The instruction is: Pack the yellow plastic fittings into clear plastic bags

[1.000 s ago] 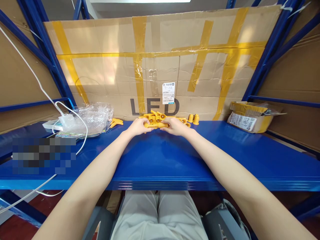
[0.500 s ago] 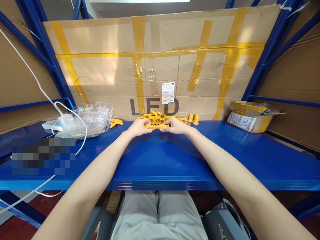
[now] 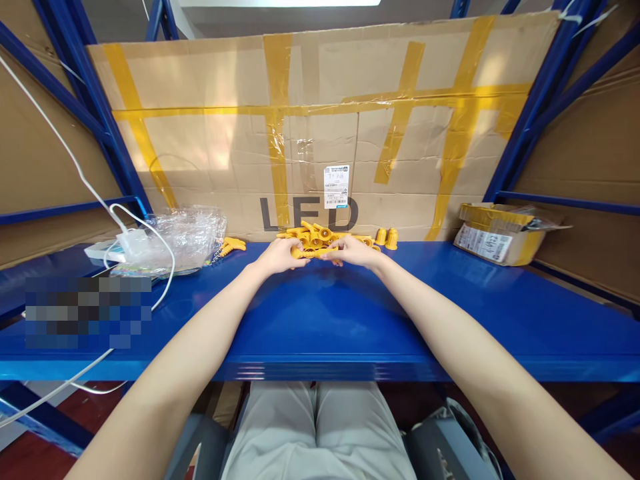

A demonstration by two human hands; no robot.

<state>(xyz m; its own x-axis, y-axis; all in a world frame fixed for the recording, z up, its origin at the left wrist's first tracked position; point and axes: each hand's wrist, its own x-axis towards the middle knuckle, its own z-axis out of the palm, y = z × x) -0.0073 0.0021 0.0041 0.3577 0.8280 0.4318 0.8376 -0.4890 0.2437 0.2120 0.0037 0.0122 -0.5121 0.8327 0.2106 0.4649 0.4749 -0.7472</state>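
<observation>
Nearest, a pair of legs in pale grey trousers (image 3: 315,427) sits under the front edge of the blue tabletop (image 3: 325,320). Both bare forearms reach across it toward the back, where the hands come close together without meeting.

The left hand (image 3: 278,255) has its thumb and fingers closed on the left end of a slim yellow piece (image 3: 313,253). The right hand (image 3: 354,251) pinches the other end, its thumb and fingers drawn together. The piece lies roughly level and crosswise, bridging the gap between the two sets of fingers, with its middle part bare; its ends are partly hidden by the fingers.

Just behind the piece and the fingers is a heap of yellow parts (image 3: 315,231), some showing round, hollow ends. To the right of the right hand, two yellow caps (image 3: 392,239) stand upright side by side. Left of the left hand, and apart from it, lie a few yellow pegs (image 3: 233,245), near crumpled clear plastic (image 3: 195,227) and a white plug (image 3: 134,244). A small open carton (image 3: 495,237) sits far right. Behind everything stands a taped cardboard sheet (image 3: 225,140) printed "LED".
</observation>
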